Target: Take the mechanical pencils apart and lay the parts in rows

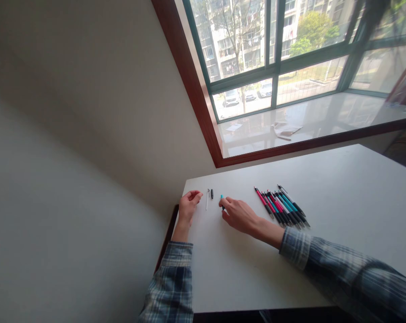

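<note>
My right hand (238,214) rests on the white table (324,251) with its fingers pinched on a teal pen barrel (222,198). My left hand (188,205) lies near the table's left edge, fingers loosely curled, and nothing shows in it. Between the hands lie a thin white pen refill (207,199) and a small black pen part (211,194). To the right of my right hand sits a row of several pink, teal and black pens (281,206).
A wide window sill (307,125) with a crumpled white cloth (285,130) runs behind the table, edged by a red-brown wooden frame (203,103). A grey wall fills the left. The table's left edge drops off beside my left hand.
</note>
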